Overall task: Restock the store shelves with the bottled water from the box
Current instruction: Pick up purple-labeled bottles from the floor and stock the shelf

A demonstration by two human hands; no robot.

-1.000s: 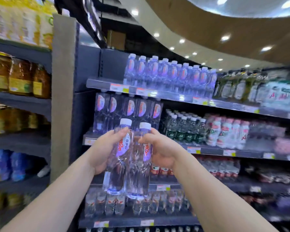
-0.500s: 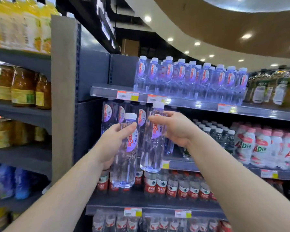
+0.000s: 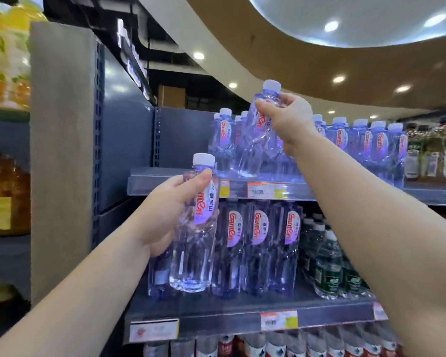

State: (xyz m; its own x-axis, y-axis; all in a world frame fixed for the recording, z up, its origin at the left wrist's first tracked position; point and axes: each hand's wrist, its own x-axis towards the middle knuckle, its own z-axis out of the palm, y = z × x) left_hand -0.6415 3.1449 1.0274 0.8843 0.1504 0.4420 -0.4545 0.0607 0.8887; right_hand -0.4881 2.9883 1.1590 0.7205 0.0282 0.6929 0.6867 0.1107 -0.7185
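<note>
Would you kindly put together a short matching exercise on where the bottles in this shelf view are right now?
Column one:
1. bottle in the right hand
2. bottle in the left hand
3. green-labelled bottles
4. red-labelled bottles

Column two:
A. standing on the middle shelf, right of the clear water
B. raised and tilted at the top shelf
C. on the lowest shelf in view
D. held upright in front of the middle shelf

Pairs: 1-B, 2-D, 3-A, 4-C
</note>
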